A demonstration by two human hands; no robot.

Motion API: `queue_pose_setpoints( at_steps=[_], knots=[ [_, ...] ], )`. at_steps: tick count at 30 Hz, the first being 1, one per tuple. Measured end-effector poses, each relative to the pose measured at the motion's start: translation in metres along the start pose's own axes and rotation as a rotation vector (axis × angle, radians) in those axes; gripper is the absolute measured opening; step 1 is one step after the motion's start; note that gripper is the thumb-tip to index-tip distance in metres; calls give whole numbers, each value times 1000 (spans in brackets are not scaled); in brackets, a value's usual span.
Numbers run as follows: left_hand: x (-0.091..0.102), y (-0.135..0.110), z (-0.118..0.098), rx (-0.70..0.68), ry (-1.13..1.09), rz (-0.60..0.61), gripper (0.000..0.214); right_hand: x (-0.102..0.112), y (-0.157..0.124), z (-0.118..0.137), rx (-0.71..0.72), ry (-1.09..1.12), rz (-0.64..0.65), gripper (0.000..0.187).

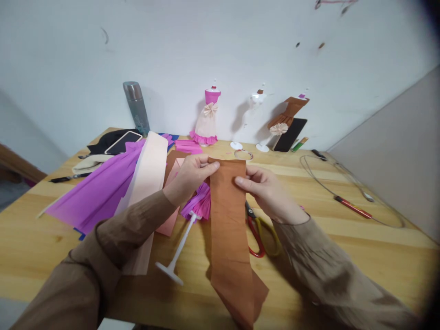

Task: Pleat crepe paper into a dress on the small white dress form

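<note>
A long strip of brown crepe paper [229, 229] runs from the middle of the wooden table [360, 238] toward me. My left hand [190, 176] pinches its top left corner and my right hand [266, 190] pinches its top right edge. Under my left hand lies a small white mannequin stand [178, 252] on its side, wearing a purple and pink paper skirt [201, 204]. Red and yellow scissors [259, 231] lie beneath my right wrist.
Purple [96, 188] and pale pink paper sheets [147, 183] lie at left. A phone [123, 142], a grey flask [136, 107] and a pen [68, 178] sit beyond. Three dressed mini mannequins [209, 117] stand by the wall, with a tablet [290, 135]. A wire loop [343, 192] lies at right.
</note>
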State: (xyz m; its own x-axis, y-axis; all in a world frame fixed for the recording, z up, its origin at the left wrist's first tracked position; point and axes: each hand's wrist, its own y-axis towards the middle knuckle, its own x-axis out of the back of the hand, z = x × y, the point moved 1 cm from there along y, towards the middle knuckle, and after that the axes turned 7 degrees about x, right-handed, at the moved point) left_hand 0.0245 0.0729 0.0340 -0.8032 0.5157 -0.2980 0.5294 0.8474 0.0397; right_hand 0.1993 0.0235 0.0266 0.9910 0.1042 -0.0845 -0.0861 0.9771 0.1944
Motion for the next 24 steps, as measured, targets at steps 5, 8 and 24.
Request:
queue_pose_setpoints(
  at_steps=[5,8,24],
  knots=[
    [9,5,6,1,-7,-60,28,1,0,-6,-93,30,22,31],
    [12,7,8,19,10,-68,29,0,1,-8,-118,66,18,33],
    [5,6,13,103,-42,116,51,2,3,-12,-8,86,-99,31]
  ],
)
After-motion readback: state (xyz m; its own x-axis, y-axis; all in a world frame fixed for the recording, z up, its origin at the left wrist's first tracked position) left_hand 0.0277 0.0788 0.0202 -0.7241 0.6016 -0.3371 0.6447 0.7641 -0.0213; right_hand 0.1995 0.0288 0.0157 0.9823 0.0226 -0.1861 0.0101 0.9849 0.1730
